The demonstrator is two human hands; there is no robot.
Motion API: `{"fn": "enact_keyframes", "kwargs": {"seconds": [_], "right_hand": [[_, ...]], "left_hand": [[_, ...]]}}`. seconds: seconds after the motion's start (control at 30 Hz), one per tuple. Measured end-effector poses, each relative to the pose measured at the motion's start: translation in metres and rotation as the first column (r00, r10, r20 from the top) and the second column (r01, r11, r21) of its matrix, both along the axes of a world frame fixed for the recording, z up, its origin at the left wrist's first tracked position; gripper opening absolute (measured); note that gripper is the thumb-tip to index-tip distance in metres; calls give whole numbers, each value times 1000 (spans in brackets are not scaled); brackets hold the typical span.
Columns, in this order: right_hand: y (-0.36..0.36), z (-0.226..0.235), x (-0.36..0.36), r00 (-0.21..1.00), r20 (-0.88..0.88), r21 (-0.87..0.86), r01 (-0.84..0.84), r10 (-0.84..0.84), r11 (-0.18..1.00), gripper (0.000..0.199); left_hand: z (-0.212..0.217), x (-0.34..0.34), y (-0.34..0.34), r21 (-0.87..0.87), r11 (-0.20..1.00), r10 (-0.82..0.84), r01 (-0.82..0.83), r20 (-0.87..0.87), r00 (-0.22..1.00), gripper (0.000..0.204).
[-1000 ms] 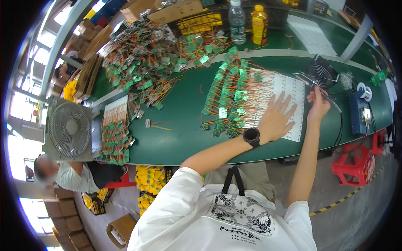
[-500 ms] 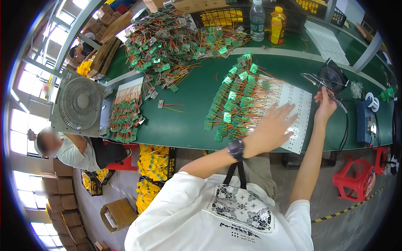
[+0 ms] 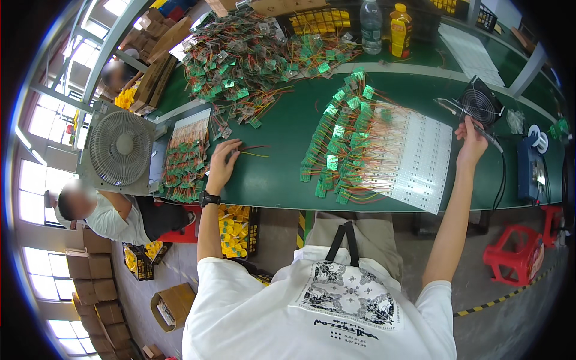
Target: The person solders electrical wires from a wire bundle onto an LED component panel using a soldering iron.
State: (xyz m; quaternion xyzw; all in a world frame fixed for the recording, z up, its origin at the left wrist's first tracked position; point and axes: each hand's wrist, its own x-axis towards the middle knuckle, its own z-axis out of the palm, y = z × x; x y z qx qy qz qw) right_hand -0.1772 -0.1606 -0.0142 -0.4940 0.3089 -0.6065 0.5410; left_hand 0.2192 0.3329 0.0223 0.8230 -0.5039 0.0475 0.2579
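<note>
My left hand (image 3: 222,165), a dark watch on its wrist, is at the left of the green bench. Its fingers pinch a small circuit board, mostly hidden under them, whose red and yellow wires (image 3: 256,150) trail right. At the far right my right hand (image 3: 473,141) is closed round a soldering iron (image 3: 494,142), its metal end pointing left beside a black fan (image 3: 480,107). Between my hands lies a white perforated panel (image 3: 423,156). Rows of green circuit boards (image 3: 339,138) are wired along its left side.
A heap of wired boards (image 3: 240,60) covers the back left, near a second wired panel (image 3: 186,150) and a grey fan (image 3: 120,147). Two bottles (image 3: 400,30) stand at the back. A solder spool (image 3: 538,141) and blue box (image 3: 529,171) sit right. Another person (image 3: 120,210) sits left.
My left hand has swept from over the white panel to the loose wired board on the left, closing its fingers there. My right hand stays at the iron. The view has shifted slightly.
</note>
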Motion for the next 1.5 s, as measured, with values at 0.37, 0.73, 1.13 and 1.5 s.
{"fn": "enact_keyframes", "kwargs": {"seconds": [0.37,0.73,1.13,1.5], "right_hand": [[-1,-1,0,1000,-23,-11,19,-19,1000,15],[3,1,-1,999,-28,6,22,-21,1000,14],[-2,2,-2,996,4,48,84,-84,995,14],[-2,-7,-2,987,-37,119,161,-158,980,17]], "left_hand": [[0,-33,-21,-281,876,-149,-392,-930,335,38],[38,-73,-115,-223,968,-190,-120,-954,233,29],[59,-115,-314,-346,832,-549,433,-411,727,21],[44,-148,-383,-359,826,-564,435,-517,644,23]]}}
